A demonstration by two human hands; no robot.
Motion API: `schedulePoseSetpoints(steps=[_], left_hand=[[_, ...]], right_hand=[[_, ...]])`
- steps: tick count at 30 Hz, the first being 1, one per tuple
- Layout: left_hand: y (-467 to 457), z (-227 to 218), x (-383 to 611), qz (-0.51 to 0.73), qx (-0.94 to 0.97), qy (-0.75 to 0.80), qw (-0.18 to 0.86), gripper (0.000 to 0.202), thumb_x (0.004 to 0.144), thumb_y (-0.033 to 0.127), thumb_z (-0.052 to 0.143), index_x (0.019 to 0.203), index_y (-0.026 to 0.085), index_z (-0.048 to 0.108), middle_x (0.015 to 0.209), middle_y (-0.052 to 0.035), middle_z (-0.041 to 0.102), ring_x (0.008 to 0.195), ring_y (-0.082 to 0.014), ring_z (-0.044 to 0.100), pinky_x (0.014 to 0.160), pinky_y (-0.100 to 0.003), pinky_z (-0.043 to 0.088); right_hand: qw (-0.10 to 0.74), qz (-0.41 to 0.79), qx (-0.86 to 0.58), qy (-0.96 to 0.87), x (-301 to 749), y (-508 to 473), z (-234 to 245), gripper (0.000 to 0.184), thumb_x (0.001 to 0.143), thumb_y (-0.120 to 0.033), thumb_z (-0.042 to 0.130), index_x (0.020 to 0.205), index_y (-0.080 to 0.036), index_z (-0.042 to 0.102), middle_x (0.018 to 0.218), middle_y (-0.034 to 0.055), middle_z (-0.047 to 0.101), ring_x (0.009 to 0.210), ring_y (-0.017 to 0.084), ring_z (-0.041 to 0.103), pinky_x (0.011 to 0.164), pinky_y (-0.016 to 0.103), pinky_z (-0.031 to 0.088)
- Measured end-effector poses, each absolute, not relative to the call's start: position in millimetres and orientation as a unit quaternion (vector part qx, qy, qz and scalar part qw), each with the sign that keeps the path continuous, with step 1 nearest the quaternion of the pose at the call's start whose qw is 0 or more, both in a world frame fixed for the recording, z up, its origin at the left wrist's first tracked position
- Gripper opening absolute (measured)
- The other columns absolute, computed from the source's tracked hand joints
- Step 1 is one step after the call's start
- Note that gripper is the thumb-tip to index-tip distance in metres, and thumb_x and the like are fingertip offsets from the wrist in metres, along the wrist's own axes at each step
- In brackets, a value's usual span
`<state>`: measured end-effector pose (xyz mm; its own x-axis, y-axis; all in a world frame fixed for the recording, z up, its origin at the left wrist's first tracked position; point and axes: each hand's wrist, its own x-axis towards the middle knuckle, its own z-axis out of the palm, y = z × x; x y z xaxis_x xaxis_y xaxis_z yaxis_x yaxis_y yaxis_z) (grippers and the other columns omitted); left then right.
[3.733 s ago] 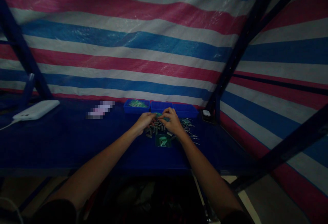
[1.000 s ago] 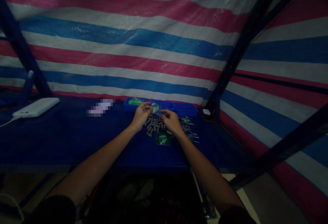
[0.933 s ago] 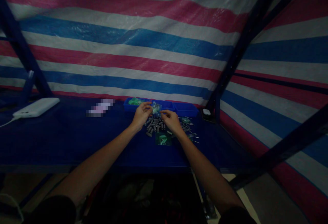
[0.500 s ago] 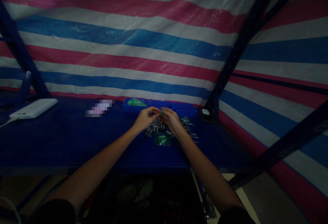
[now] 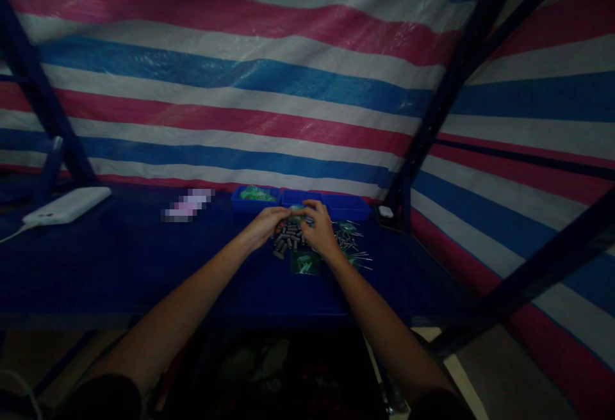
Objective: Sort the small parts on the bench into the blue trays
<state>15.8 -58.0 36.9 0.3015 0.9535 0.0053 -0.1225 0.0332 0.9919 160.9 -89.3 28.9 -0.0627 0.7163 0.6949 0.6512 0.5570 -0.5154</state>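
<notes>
My left hand (image 5: 269, 223) pinches the near-left edge of a small green plastic bag (image 5: 297, 209) with thumb and fingertips. From the other side my right hand (image 5: 318, 230) has its fingers and thumb on the same bag; what the bag holds is too dark to tell. Beneath both hands lies a pile of short grey cylinders (image 5: 288, 238). Just in front of them a flat green bag (image 5: 305, 262) with pale pieces inside rests on the table. Right of my right hand are scattered thin metal pins or screws (image 5: 346, 239).
Blue bins stand in a row behind the hands: the left bin (image 5: 240, 203) holds green bags, beside a middle bin (image 5: 307, 196) and a right bin (image 5: 346, 204). A white power bank (image 5: 70, 205), a blurred-out item (image 5: 187, 205) and a white case (image 5: 385, 211) lie on the blue table (image 5: 168, 279).
My right hand's fingers have lifted and spread a little over the bag. My left hand has shifted slightly left and flattened. The bag shows more openly between them.
</notes>
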Motion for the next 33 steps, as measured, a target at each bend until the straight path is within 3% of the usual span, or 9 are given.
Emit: schedulePoseSetpoints(steps=[3,7,12,16,18,21,24,29,33], left_hand=[[-55.8,33.3,16.8,0.469,0.58,0.401,0.531,0.018,0.067,0.032,0.062,0.071,0.014,0.059,0.054,0.0029,0.05,0.047,-0.0084,0.042,0.047,-0.02,0.028],[-56.4,33.4,15.3,0.522,0.688,0.396,0.313,0.012,0.071,0.025,0.057,0.079,0.017,0.061,0.076,-0.0016,0.059,0.066,-0.0137,0.052,0.062,-0.024,0.038],[-66.0,35.2,19.9,0.468,0.796,0.34,0.179,0.021,0.071,0.015,0.053,0.088,0.02,0.064,0.084,-0.0038,0.058,0.081,-0.018,0.052,0.075,-0.027,0.039],[-65.0,32.6,24.6,0.437,0.8,0.339,0.232,0.02,0.068,0.018,0.056,0.085,0.019,0.065,0.086,-0.0043,0.06,0.089,-0.0198,0.051,0.081,-0.03,0.037],[-60.9,32.7,21.4,0.422,0.749,0.38,0.342,0.019,0.071,0.03,0.056,0.081,0.017,0.066,0.083,-0.0046,0.062,0.081,-0.0186,0.053,0.072,-0.028,0.038],[-55.3,34.2,11.1,0.382,0.63,0.419,0.53,0.041,0.073,0.051,0.049,0.077,0.013,0.064,0.078,-0.0055,0.063,0.062,-0.0131,0.051,0.052,-0.023,0.033],[-53.6,34.4,3.8,0.357,0.556,0.429,0.615,0.038,0.067,0.049,0.059,0.076,0.012,0.062,0.07,-0.003,0.06,0.05,-0.0075,0.046,0.044,-0.019,0.027],[-43.3,40.6,2.1,0.394,0.488,0.479,0.615,0.022,0.063,0.03,0.065,0.075,0.012,0.058,0.063,0.0,0.056,0.043,-0.005,0.042,0.039,-0.018,0.025],[-18.8,52.8,-6.1,0.471,0.477,0.554,0.494,0.032,0.069,0.042,0.06,0.083,0.014,0.057,0.07,-0.0021,0.059,0.04,-0.0043,0.04,0.035,-0.017,0.018]], right_hand=[[0.476,0.015,-0.498,-0.725,161.0,-89.5,26.0,0.03,0.066,-0.01,0.052,0.089,-0.024,0.066,0.111,0.0065,0.043,0.109,0.021,0.039,0.096,0.039,0.032],[0.472,0.045,-0.518,-0.712,160.0,-88.5,25.5,0.027,0.066,-0.028,0.062,0.092,-0.023,0.065,0.109,0.0074,0.044,0.108,0.024,0.04,0.093,0.041,0.033],[0.488,0.209,-0.502,-0.683,164.8,-78.6,25.0,0.04,0.083,-0.046,0.039,0.078,-0.016,0.066,0.074,0.0027,0.059,0.077,0.016,0.053,0.075,0.03,0.041],[0.51,0.19,-0.51,-0.667,170.5,-74.9,25.0,0.033,0.083,-0.038,0.04,0.08,-0.015,0.064,0.069,0.0,0.06,0.066,0.014,0.052,0.064,0.025,0.04],[0.503,0.13,-0.506,-0.688,171.2,-76.6,26.0,0.026,0.082,-0.03,0.043,0.085,-0.016,0.065,0.073,0.0011,0.061,0.067,0.014,0.052,0.065,0.025,0.04],[0.464,0.051,-0.484,-0.74,169.7,-79.9,25.7,0.026,0.079,-0.018,0.046,0.097,-0.019,0.065,0.079,0.0031,0.057,0.073,0.014,0.051,0.073,0.027,0.041],[0.421,0.016,-0.462,-0.78,167.0,-80.8,22.6,0.037,0.073,-0.007,0.046,0.1,-0.023,0.065,0.082,0.0035,0.05,0.08,0.015,0.049,0.078,0.028,0.041],[0.456,0.013,-0.465,-0.759,165.6,-80.6,20.9,0.042,0.071,-0.009,0.049,0.111,-0.023,0.058,0.092,0.0045,0.047,0.09,0.017,0.048,0.085,0.031,0.04],[0.502,0.015,-0.501,-0.705,169.8,-80.8,25.8,0.04,0.073,-0.019,0.053,0.113,-0.02,0.055,0.095,0.0058,0.046,0.09,0.018,0.048,0.084,0.033,0.041]])
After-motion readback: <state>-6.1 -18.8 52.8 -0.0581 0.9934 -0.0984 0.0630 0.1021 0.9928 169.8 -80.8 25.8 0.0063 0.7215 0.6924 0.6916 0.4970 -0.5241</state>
